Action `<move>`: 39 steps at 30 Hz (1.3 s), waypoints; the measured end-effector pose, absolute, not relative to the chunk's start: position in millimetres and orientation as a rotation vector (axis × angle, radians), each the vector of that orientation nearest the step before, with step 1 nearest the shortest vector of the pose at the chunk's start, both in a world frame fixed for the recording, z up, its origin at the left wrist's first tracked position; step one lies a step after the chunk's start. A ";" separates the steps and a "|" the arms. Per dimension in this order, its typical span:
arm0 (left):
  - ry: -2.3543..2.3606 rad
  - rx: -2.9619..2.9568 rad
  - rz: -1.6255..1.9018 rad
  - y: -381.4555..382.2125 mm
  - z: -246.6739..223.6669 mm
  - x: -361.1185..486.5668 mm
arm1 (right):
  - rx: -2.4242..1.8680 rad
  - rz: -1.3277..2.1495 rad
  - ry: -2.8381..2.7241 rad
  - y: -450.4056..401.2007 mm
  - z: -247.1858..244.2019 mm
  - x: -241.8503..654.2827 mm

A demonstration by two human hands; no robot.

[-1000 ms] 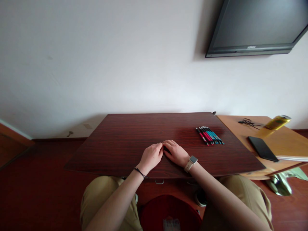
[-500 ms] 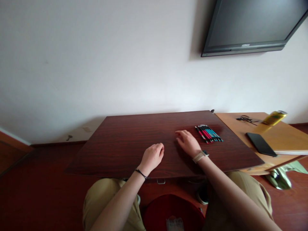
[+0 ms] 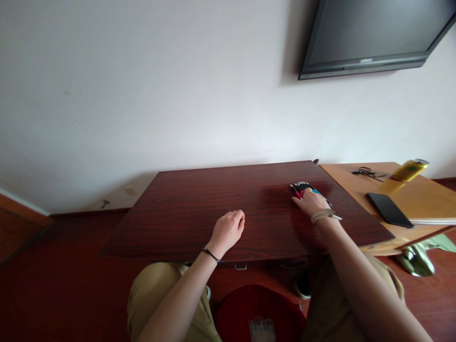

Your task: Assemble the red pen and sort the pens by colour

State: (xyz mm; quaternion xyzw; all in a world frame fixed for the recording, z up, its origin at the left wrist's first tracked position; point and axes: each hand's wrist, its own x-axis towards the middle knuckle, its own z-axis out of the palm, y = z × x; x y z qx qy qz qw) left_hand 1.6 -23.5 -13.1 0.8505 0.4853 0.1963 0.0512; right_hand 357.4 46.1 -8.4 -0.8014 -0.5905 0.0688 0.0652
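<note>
phone (image 3: 389, 209), can (image 3: 409, 170) beside pens (image 3: 303, 186) under right hand (image 3: 311, 202)

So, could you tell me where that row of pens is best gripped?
Probably across the barrels mid-length, from above: the pens lie flat, side by side on the dark table, tips pointing away. The right hand already covers their near ends.

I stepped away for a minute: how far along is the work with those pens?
Nothing looks done yet: the pens lie in one row at the dark table's far right. In hand: the right hand lies over that row, grip hidden. The left hand rests loosely curled and empty at the table's middle. Lifting any pen remains.
</note>
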 end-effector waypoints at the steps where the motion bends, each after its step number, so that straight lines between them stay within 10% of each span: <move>1: 1.476 2.585 0.596 -23.5 -13.1 1.6 | -2.442 0.223 -1.780 47.2 -7.5 358.3; 22: 1.364 1.994 0.853 -24.9 -5.9 -0.5 | -1.348 0.465 -2.272 -22.6 -21.3 197.9; 39: 2.346 2.045 0.276 78.8 25.2 -135.1 | -1.626 0.133 -2.022 19.5 0.9 287.7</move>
